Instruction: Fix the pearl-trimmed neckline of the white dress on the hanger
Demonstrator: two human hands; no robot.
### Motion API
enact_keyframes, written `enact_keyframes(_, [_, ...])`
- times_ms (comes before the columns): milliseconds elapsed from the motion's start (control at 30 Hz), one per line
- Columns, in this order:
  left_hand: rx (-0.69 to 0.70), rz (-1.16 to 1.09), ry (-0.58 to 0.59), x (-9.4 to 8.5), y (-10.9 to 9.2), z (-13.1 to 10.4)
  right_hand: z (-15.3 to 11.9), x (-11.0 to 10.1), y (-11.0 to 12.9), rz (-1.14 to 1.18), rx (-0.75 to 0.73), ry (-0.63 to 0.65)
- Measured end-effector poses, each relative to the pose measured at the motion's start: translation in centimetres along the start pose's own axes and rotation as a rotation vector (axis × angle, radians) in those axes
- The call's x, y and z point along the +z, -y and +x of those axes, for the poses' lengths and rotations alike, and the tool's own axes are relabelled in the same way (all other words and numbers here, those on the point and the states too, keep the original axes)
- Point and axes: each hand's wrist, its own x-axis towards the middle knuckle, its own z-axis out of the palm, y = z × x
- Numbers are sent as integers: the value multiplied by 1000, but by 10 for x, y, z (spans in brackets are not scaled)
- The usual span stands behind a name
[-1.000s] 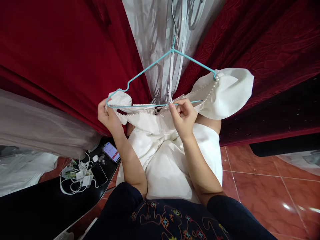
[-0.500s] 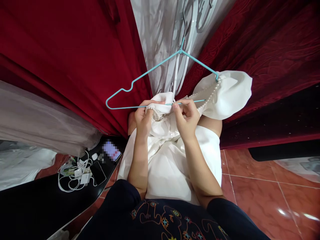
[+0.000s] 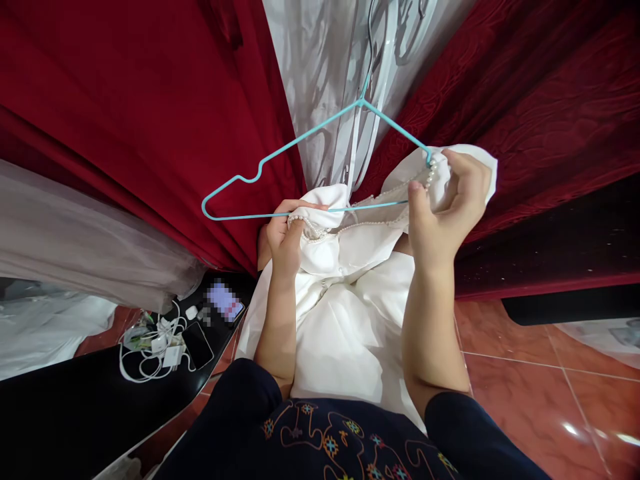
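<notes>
A white dress (image 3: 345,327) with pearl-trimmed edges lies across my lap. A light-blue clothes hanger (image 3: 310,133) hangs above it by its metal hook. My left hand (image 3: 286,240) grips a folded, pearl-edged part of the dress at the hanger's bottom bar, thumb in front. My right hand (image 3: 450,207) is at the hanger's right end, where a puffed white sleeve (image 3: 477,157) hangs. Its thumb and fingers are spread around the pearl strap (image 3: 432,175), with a gap between them. The hanger's left arm is bare.
Red curtains (image 3: 150,120) hang on both sides, with more white hangers (image 3: 385,60) behind. On the left, a black bench (image 3: 60,407) bears white cables (image 3: 145,373), a dark phone (image 3: 198,345) and a lit phone (image 3: 225,301). The floor is red tile (image 3: 520,393).
My right hand has left the hanger's bottom bar beside my left hand and moved right and up to the sleeve. The hanger has shifted slightly left. My left hand keeps its grip.
</notes>
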Motion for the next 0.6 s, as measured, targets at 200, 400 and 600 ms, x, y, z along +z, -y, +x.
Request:
enact_keyframes(200, [-17, 13, 1, -4, -1, 1, 25, 0, -14, 147, 128, -167])
enact_keyframes(400, [-12, -4, 23, -9, 1, 3, 29, -27, -79, 3, 244, -358])
enact_keyframes(600, [-11, -82, 33, -12, 15, 7, -20, -38, -75, 20, 249, -387])
